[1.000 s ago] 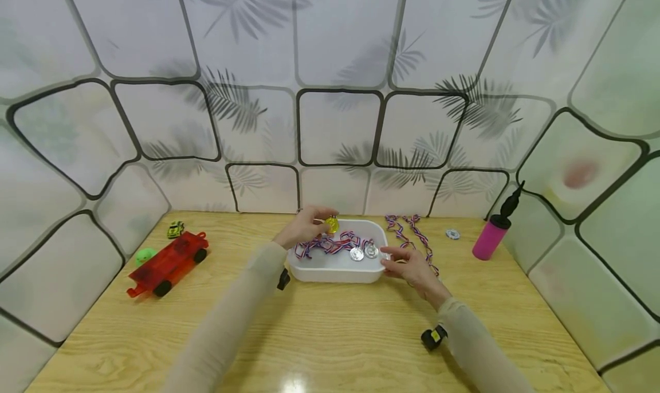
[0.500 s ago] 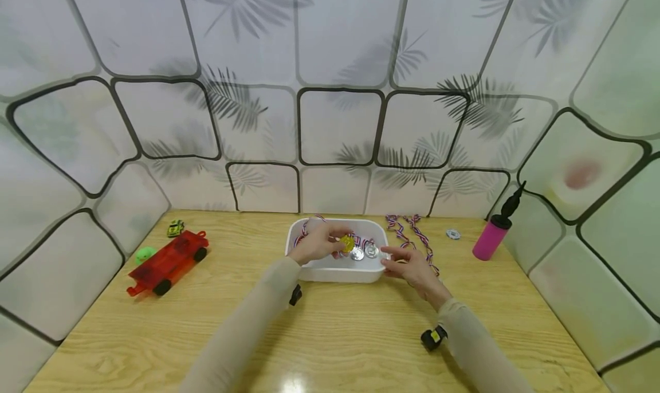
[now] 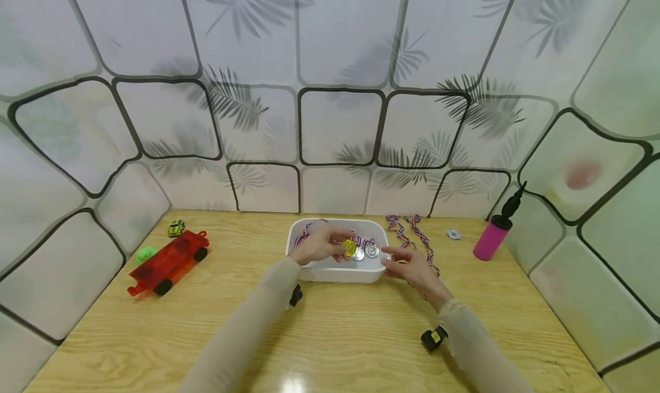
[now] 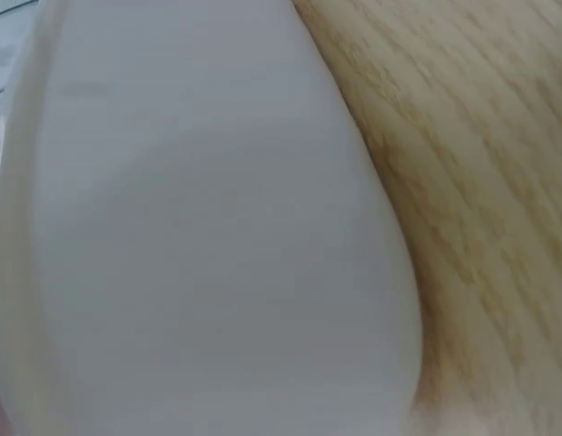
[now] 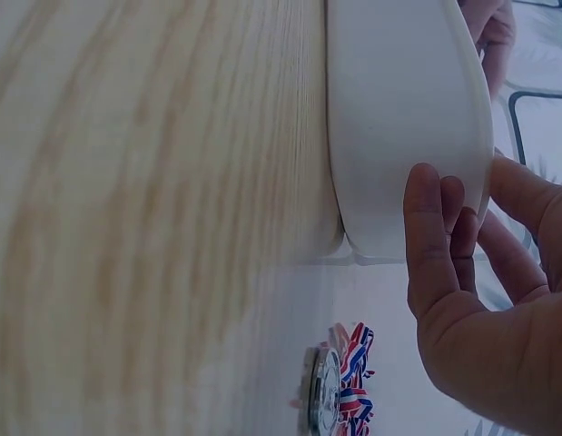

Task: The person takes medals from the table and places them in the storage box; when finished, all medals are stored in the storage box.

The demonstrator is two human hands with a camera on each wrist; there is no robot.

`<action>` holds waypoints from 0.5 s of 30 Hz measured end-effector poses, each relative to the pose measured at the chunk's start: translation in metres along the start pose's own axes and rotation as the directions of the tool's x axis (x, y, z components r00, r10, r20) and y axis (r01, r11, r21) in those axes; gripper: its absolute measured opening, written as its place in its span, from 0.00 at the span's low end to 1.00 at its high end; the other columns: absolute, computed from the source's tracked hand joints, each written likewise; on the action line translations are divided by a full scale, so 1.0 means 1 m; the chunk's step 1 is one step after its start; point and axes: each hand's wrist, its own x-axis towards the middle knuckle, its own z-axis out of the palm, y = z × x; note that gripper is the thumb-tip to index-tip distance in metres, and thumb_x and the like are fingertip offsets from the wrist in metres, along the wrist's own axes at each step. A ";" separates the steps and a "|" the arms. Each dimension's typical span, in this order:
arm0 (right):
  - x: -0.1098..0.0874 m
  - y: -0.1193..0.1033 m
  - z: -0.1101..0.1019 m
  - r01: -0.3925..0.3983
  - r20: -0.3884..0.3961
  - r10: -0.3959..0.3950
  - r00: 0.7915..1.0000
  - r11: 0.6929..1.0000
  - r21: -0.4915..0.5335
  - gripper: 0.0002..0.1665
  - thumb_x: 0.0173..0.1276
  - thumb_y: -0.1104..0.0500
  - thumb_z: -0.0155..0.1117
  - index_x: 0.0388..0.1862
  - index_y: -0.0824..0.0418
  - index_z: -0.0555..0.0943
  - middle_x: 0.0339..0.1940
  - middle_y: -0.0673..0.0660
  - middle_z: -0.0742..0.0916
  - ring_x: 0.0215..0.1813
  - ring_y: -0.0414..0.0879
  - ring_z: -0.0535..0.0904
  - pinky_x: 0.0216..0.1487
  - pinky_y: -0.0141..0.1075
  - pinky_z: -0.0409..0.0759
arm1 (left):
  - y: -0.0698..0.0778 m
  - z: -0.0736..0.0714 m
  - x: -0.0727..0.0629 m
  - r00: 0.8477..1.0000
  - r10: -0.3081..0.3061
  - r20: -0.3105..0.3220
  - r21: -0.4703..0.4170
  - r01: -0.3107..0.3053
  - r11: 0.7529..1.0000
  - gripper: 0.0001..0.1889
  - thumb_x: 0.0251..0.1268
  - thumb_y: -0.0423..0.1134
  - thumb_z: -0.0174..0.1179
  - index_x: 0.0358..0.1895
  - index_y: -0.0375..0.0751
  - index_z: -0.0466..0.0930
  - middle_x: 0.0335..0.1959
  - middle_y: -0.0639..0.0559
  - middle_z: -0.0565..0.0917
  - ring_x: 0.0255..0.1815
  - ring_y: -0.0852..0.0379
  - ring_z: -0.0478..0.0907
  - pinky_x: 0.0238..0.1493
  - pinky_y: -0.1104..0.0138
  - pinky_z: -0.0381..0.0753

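A white plastic bin [image 3: 337, 275] stands at the back middle of the table. Inside it lie two silver medals [image 3: 372, 250] and red, white and blue ribbons [image 3: 305, 232]. My left hand [image 3: 318, 245] reaches over the bin and holds a gold medal [image 3: 350, 247] at its fingertips, beside the silver ones. The bin's outer wall [image 4: 208, 236] fills most of the left wrist view, which hides the left fingers. With fingers outside and thumb at the rim, my right hand [image 5: 480, 318] grips the bin's right end.
Right of the bin lie striped ribbons [image 3: 424, 243] and a silver medal [image 5: 325, 392]. Farther right are a poker chip [image 3: 454, 234] and a pink-and-black hand pump [image 3: 492, 238]. On the left are a red toy trailer [image 3: 170, 261], a green ball [image 3: 146, 255] and a toy car [image 3: 176, 228].
My left hand has brought the gold medal rightward and down from the bin's back side to the silver medals; the gold medal sits slightly lower now. My right hand has stayed at the bin's end.
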 end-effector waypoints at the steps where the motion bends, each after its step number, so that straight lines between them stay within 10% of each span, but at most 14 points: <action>1: 0.000 0.000 0.000 -0.002 -0.002 0.002 1.000 1.000 0.002 0.29 0.68 0.64 0.64 0.67 0.69 0.72 0.40 0.54 0.76 0.41 0.42 0.81 0.50 0.36 0.85 | -0.001 0.000 0.001 1.000 -0.001 -0.002 -0.005 0.001 1.000 0.23 0.66 0.22 0.56 0.65 0.28 0.72 0.56 0.33 0.81 0.33 0.52 0.86 0.38 0.61 0.88; 8: 0.000 0.000 0.001 0.002 -0.016 -0.002 1.000 1.000 0.012 0.29 0.68 0.65 0.65 0.67 0.69 0.73 0.40 0.55 0.77 0.41 0.43 0.81 0.48 0.35 0.86 | -0.004 -0.003 0.004 0.991 -0.065 -0.116 0.064 0.073 0.995 0.23 0.61 0.18 0.56 0.61 0.27 0.75 0.41 0.33 0.82 0.34 0.47 0.84 0.38 0.62 0.87; 15: 0.001 0.001 0.001 0.002 -0.017 -0.002 1.000 1.000 0.023 0.29 0.68 0.66 0.64 0.67 0.70 0.72 0.39 0.54 0.76 0.40 0.41 0.82 0.48 0.35 0.86 | -0.015 0.002 0.010 0.948 -0.165 -0.274 0.057 0.187 0.981 0.20 0.52 0.18 0.57 0.52 0.26 0.80 0.49 0.35 0.83 0.34 0.53 0.81 0.31 0.71 0.82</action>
